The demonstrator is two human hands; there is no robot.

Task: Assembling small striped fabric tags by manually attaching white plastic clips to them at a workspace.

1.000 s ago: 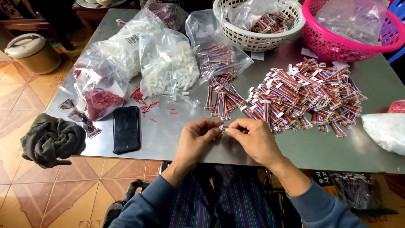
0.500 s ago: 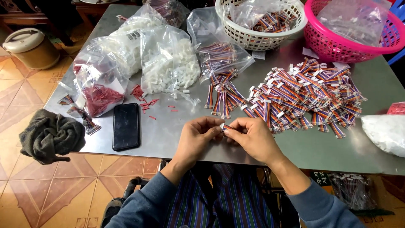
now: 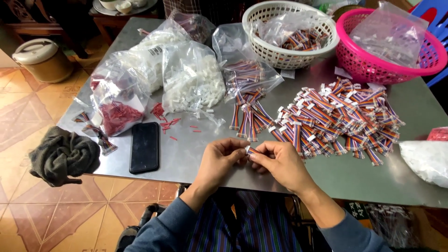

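My left hand (image 3: 220, 162) and my right hand (image 3: 280, 164) meet near the front edge of a grey metal table (image 3: 354, 172). Between their fingertips they pinch one short multicoloured ribbon cable with a small white connector (image 3: 250, 150). Just beyond my right hand lies a big heap of similar striped cables with white connectors (image 3: 340, 116). A smaller loose bunch of striped cables (image 3: 246, 119) lies beyond my left hand.
A black phone (image 3: 144, 146) lies left of my hands. Clear bags hold white connectors (image 3: 193, 84), red parts (image 3: 116, 109) and cables (image 3: 245, 72). A white basket (image 3: 284, 53) and pink basket (image 3: 373, 65) stand at the back. A dark cloth (image 3: 63, 156) hangs off the left corner.
Both hands stay pinched together on the small cable at the table's front edge; only slight finger movement shows. The view has shifted a little.
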